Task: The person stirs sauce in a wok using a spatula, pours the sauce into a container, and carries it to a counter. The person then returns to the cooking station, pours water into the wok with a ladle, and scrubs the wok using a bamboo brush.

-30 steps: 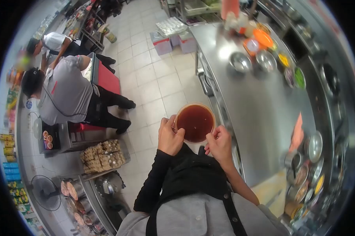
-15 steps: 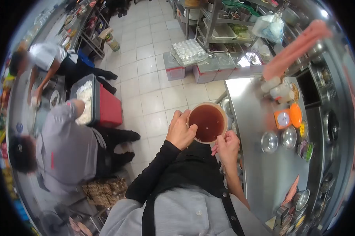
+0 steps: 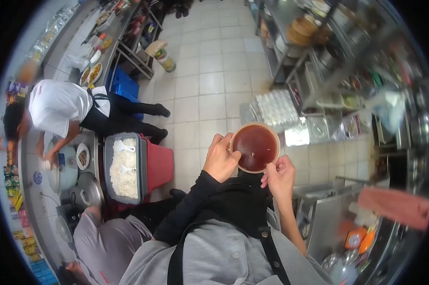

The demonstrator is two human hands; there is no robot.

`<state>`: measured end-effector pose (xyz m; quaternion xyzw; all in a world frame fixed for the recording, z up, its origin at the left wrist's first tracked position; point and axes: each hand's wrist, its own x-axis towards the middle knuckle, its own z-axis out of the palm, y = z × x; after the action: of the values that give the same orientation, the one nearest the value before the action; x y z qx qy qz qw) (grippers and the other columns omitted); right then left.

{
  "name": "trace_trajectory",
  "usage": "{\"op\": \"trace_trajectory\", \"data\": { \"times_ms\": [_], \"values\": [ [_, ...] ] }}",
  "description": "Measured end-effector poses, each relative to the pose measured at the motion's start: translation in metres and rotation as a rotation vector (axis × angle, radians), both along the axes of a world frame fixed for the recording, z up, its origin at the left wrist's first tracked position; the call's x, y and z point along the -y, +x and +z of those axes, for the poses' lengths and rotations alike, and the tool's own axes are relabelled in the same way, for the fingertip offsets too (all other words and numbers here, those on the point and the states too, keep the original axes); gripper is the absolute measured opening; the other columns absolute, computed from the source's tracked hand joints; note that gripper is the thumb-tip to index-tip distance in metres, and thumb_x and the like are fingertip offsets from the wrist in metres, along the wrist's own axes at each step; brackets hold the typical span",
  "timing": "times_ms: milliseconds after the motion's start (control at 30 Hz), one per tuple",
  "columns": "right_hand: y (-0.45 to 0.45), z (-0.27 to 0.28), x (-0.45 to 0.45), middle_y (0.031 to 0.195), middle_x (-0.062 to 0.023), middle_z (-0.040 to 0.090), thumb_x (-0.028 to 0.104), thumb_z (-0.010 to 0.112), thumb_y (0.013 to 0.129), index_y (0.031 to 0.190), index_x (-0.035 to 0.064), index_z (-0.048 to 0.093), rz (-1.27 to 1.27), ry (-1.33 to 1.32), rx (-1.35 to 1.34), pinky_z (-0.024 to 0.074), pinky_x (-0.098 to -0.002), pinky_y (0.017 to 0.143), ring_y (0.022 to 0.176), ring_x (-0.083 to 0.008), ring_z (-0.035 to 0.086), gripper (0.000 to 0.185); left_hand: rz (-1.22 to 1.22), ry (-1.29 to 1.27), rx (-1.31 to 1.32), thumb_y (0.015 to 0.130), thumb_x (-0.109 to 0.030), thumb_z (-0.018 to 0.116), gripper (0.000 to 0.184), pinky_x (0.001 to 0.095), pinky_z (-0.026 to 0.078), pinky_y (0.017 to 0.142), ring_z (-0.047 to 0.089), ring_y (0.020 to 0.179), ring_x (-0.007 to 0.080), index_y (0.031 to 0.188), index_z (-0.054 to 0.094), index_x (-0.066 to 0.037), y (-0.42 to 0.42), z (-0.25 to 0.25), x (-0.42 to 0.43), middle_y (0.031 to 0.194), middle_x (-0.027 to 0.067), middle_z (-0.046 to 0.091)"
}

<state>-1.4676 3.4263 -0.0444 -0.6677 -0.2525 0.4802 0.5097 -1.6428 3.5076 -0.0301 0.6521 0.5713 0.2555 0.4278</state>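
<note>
Moved: bowl [image 3: 272, 130], up the aisle [image 3: 212, 80] with me; worktop [image 3: 326, 225] slid to lower right.
Bowl: before my apron [image 3: 226, 202], red-brown liquid [image 3: 255, 149] inside.
Hands: left hand [image 3: 221, 159] grips side, right hand [image 3: 280, 178] pinches rim.
My left: red-sided bin [image 3: 159, 168].

At the left, a red cooler [image 3: 160, 165] with a grey rim holds white grains [image 3: 124, 178], on which two white scoops [image 3: 126, 146] lie; just beyond it, a person in a white shirt [image 3: 60, 107] bends forward, a plate [image 3: 83, 167] of dark food nearby; nearer, a person in grey [image 3: 112, 244] leans; farther, a jar [image 3: 165, 61] stands on the tiled floor [image 3: 200, 104]; at the right, a blurred pink thing [image 3: 395, 207] may be cloth.
</note>
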Motion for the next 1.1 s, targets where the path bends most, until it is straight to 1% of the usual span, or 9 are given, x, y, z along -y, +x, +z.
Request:
{"op": "trace_trajectory", "data": {
  "times_ms": [233, 567, 600, 700, 800, 900, 967, 1033, 1100],
  "values": [
    [-0.068, 0.014, -0.275, 0.065, -0.0092, 0.056, 0.000, 0.055, 0.092, 0.087, -0.0012, 0.047, 0.199, 0.040, -0.013, 0.0473, -0.0294, 0.037, 0.046, -0.0149, 0.057, 0.009, 0.237, 0.048, 0.029, 0.079, -0.012, 0.060, 0.044, 0.0429, 0.052, 0.076, 0.060, 0.078, 0.0330, 0.121, 0.064, -0.001, -0.080, 0.015, -0.236, 0.096, 0.0193, 0.054],
    [-0.239, 0.000, -0.650, 0.063, -0.0097, 0.055, 0.004, 0.061, 0.091, 0.083, -0.0016, 0.046, 0.391, 0.114, -0.024, 0.0484, -0.0319, 0.037, 0.045, -0.0172, 0.060, 0.017, 0.410, 0.092, 0.077, 0.078, -0.014, 0.066, 0.048, 0.0429, 0.050, 0.080, 0.060, 0.087, 0.0351, 0.124, 0.066, 0.003, -0.270, -0.011, -0.575, 0.094, 0.0192, 0.056],
    [-0.259, -0.002, -0.686, 0.061, -0.0099, 0.056, 0.007, 0.062, 0.091, 0.082, -0.0014, 0.047, 0.412, 0.113, -0.034, 0.0486, -0.0322, 0.036, 0.046, -0.0175, 0.061, 0.019, 0.399, 0.101, 0.131, 0.079, -0.015, 0.066, 0.050, 0.0436, 0.051, 0.078, 0.059, 0.085, 0.0353, 0.125, 0.065, 0.004, -0.295, -0.018, -0.608, 0.094, 0.0201, 0.055],
    [-0.326, 0.002, -0.786, 0.060, -0.0103, 0.056, 0.009, 0.064, 0.091, 0.080, -0.0011, 0.047, 0.486, 0.150, -0.047, 0.0488, -0.0324, 0.036, 0.044, -0.0181, 0.061, 0.023, 0.535, 0.064, 0.252, 0.083, -0.008, 0.064, 0.047, 0.0371, 0.057, 0.061, 0.068, 0.065, 0.0263, 0.127, 0.064, 0.008, -0.356, -0.005, -0.687, 0.094, 0.0153, 0.053],
    [-0.396, 0.000, -0.889, 0.061, -0.0085, 0.057, 0.009, 0.061, 0.092, 0.083, -0.0016, 0.048, 0.632, 0.158, 0.003, 0.0490, -0.0314, 0.036, 0.045, -0.0171, 0.060, 0.018, 0.595, 0.039, 0.297, 0.083, -0.005, 0.062, 0.046, 0.0324, 0.057, 0.056, 0.070, 0.059, 0.0223, 0.127, 0.063, 0.010, -0.432, -0.020, -0.773, 0.092, 0.0123, 0.056],
    [-0.473, -0.005, -0.992, 0.061, -0.0092, 0.058, 0.010, 0.062, 0.092, 0.082, -0.0022, 0.049, 0.757, 0.153, 0.030, 0.0507, -0.0323, 0.037, 0.045, -0.0178, 0.061, 0.020, 0.663, 0.023, 0.374, 0.082, -0.004, 0.061, 0.047, 0.0312, 0.058, 0.058, 0.070, 0.060, 0.0208, 0.127, 0.064, 0.009, -0.507, -0.032, -0.847, 0.085, 0.0107, 0.061],
    [-0.523, -0.017, -1.051, 0.061, -0.0103, 0.059, 0.011, 0.063, 0.091, 0.082, -0.0027, 0.049, 0.849, 0.144, 0.016, 0.0516, -0.0330, 0.038, 0.045, -0.0185, 0.062, 0.022, 0.708, 0.048, 0.436, 0.080, 0.000, 0.058, 0.040, 0.0291, 0.060, 0.061, 0.069, 0.061, 0.0171, 0.118, 0.068, 0.007, -0.551, -0.036, -0.887, 0.074, 0.0072, 0.060],
    [-0.577, -0.030, -1.113, 0.061, -0.0118, 0.060, 0.012, 0.064, 0.091, 0.081, -0.0032, 0.049, 0.950, 0.171, -0.031, 0.0523, -0.0335, 0.038, 0.045, -0.0195, 0.063, 0.023, 0.825, 0.047, 0.477, 0.080, 0.002, 0.057, 0.039, 0.0288, 0.060, 0.061, 0.068, 0.062, 0.0171, 0.117, 0.068, 0.005, -0.596, -0.053, -0.925, 0.078, 0.0075, 0.062],
    [-0.631, -0.036, -1.165, 0.061, -0.0146, 0.061, 0.013, 0.065, 0.089, 0.080, -0.0046, 0.049, 1.050, 0.185, 0.004, 0.0542, -0.0349, 0.040, 0.046, -0.0211, 0.065, 0.025, 0.924, -0.019, 0.501, 0.084, 0.002, 0.056, 0.039, 0.0298, 0.060, 0.069, 0.067, 0.072, 0.0179, 0.122, 0.064, 0.006, -0.639, -0.060, -0.957, 0.088, 0.0077, 0.063]
  ]
}}
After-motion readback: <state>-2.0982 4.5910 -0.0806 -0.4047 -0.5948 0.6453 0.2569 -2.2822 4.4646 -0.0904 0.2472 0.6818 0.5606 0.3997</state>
